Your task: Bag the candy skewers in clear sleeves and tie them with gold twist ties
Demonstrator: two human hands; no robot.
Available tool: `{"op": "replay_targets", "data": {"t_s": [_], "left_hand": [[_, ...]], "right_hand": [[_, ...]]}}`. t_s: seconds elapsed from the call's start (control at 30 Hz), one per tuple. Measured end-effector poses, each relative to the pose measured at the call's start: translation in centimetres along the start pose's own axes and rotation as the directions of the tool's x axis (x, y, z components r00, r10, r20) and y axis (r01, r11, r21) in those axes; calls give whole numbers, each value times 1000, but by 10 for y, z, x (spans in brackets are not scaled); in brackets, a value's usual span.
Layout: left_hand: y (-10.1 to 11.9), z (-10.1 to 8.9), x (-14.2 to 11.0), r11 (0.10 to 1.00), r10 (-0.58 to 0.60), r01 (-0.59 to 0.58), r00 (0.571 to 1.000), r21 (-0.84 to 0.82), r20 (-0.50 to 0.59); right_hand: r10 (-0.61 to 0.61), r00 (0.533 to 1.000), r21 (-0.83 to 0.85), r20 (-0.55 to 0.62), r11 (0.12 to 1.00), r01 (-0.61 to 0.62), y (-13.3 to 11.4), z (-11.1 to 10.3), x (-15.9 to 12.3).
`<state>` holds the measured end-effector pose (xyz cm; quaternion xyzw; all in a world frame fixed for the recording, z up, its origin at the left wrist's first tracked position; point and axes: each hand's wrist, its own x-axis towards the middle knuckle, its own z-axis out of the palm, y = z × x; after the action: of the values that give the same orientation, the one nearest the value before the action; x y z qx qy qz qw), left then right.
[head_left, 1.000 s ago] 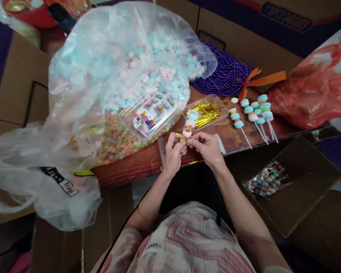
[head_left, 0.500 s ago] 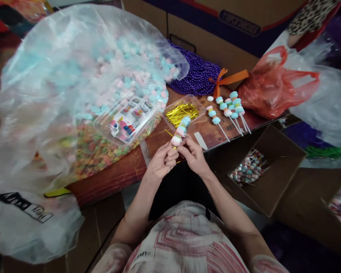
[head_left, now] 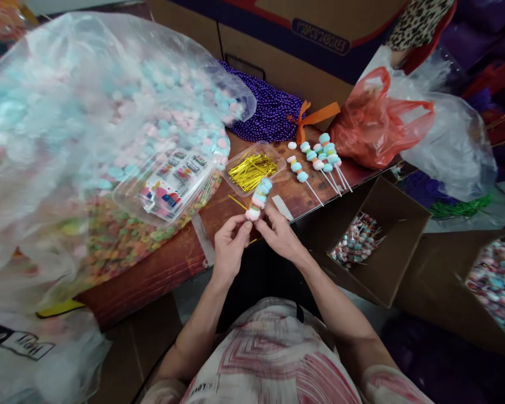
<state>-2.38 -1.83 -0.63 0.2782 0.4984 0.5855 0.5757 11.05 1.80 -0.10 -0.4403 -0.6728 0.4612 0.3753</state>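
The red-brown table (head_left: 166,269) ran in front of me, its left part covered by a big clear bag (head_left: 122,95) of pink and blue sweets. Right of me, below the edge, stood an open carton (head_left: 395,247) of candy sticks; a red bag (head_left: 362,129) sat on the table's right end. Ahead lay a tray (head_left: 279,157) of gold ties (head_left: 252,171). My left hand (head_left: 232,241) and right hand (head_left: 279,233), thumbs and fingers pinched closed, held the base of a tilted candy skewer (head_left: 260,200) near the table edge. One gold strip (head_left: 237,202) showed just left of it.
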Motion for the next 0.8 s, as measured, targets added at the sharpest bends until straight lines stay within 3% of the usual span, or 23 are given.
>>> {"op": "replay_targets", "data": {"t_s": [0.1, 0.23, 0.33, 0.47, 0.57, 0.7, 0.8], "left_hand": [[5, -2, 8, 974, -154, 156, 988, -162, 22], [10, 4, 15, 889, -329, 330, 943, -317, 58], [11, 12, 13, 871, -360, 368, 929, -326, 85], [7, 24, 6, 879, -320, 350, 936, -324, 145], [-1, 32, 6, 884, -303, 344, 937, -317, 172], [-4, 43, 9, 892, -308, 386, 900, -235, 308], [0, 53, 5, 975, -136, 188, 924, -115, 357]], "right_hand": [[-73, 997, -72, -36, 995, 70, 0, -3, -4], [-349, 931, -376, -107, 881, 287, 12, -2, -11], [-453, 886, -511, -97, 787, 347, 20, -4, -13], [-522, 839, -540, -153, 755, 372, 17, -9, -12], [-442, 859, -481, -259, 830, 282, 7, -11, -16], [-119, 907, -177, -405, 983, 50, -7, -25, -33], [62, 893, 7, -445, 998, -66, -15, -43, -51]]}}
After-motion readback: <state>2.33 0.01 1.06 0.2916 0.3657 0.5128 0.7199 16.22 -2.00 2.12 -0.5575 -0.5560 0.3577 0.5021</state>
